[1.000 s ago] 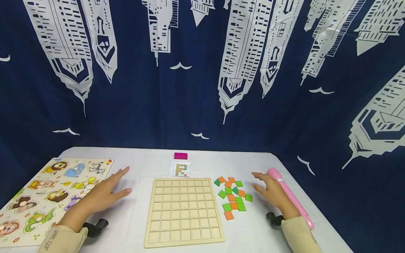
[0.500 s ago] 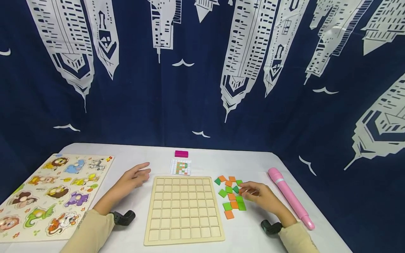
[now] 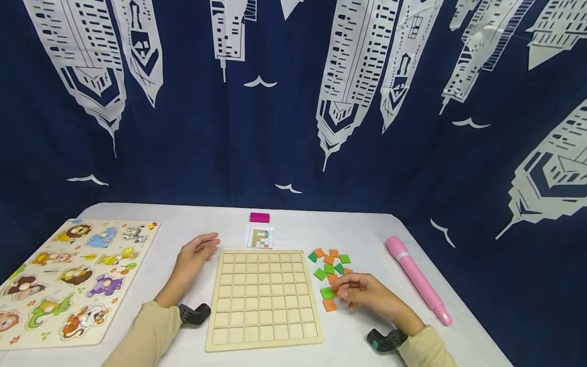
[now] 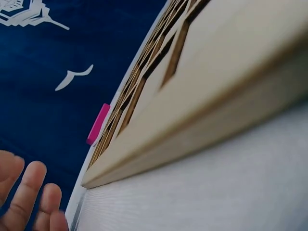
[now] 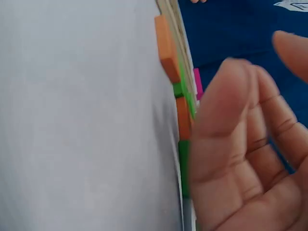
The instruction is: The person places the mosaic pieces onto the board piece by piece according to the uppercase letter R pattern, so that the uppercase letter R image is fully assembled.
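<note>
A wooden grid board (image 3: 263, 300) with square cells lies in front of me. My left hand (image 3: 192, 257) is beside its far left corner, fingers relaxed and holding nothing; the left wrist view shows several fingertips (image 4: 31, 180) apart from the board's edge. Right of the board lies a loose spread of small square tiles, such as a green tile (image 3: 319, 274) and an orange tile (image 3: 329, 305), plus dark green triangles. Over the near right part of this spread is my right hand (image 3: 367, 293), fingers bent loosely. No tile shows in its grasp; some tiles are hidden beneath it.
Behind the board lies a pattern card (image 3: 258, 236) printed with coloured squares, and a magenta block (image 3: 259, 217) beyond it. An animal puzzle board (image 3: 82, 280) covers the left side. A pink stick-like object (image 3: 418, 280) lies at the right.
My left hand has moved right, from near the animal puzzle to beside the grid board. My right hand has come left from the pink object, over the tiles, and then nearer to me.
</note>
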Available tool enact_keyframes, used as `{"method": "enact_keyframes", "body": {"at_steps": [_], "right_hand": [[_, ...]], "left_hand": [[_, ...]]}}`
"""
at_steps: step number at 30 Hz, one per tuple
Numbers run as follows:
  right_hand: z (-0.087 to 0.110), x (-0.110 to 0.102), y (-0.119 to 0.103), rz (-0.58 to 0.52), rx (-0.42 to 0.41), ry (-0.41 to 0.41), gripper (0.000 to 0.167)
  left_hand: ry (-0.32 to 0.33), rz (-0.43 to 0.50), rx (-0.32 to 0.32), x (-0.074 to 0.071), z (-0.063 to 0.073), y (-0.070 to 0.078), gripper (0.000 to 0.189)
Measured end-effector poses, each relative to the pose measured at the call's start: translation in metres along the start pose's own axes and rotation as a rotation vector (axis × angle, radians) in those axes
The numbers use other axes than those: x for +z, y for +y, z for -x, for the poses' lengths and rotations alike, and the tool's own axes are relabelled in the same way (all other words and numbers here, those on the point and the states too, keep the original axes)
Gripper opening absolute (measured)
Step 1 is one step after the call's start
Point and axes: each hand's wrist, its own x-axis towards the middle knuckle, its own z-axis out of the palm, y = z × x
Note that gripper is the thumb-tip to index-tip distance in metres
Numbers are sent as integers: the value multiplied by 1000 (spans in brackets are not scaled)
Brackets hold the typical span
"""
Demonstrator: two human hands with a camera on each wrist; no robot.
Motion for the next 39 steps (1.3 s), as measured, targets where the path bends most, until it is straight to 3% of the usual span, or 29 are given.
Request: {"method": "enact_keyframes", "body": {"at_steps": [5,9,20,31,39], "right_hand": [[-1,1,4,54,-13,7,40],[-3,2,7,110,-61,-4,37],[-10,10,14,310,-162,29,24],[-6,17,8,451,-135,74,24],[-2,18,8,491,-120,105,21]], "left_hand": [[16,-269,203,-3,2,-8,32],[19,-419,267,-7,6,-10,37],[-20,-589,251,-10,9,-12,47],[-48,-599,257,-6,9,-15,48],[-110,-615,245,-3,9,-12,55]]}}
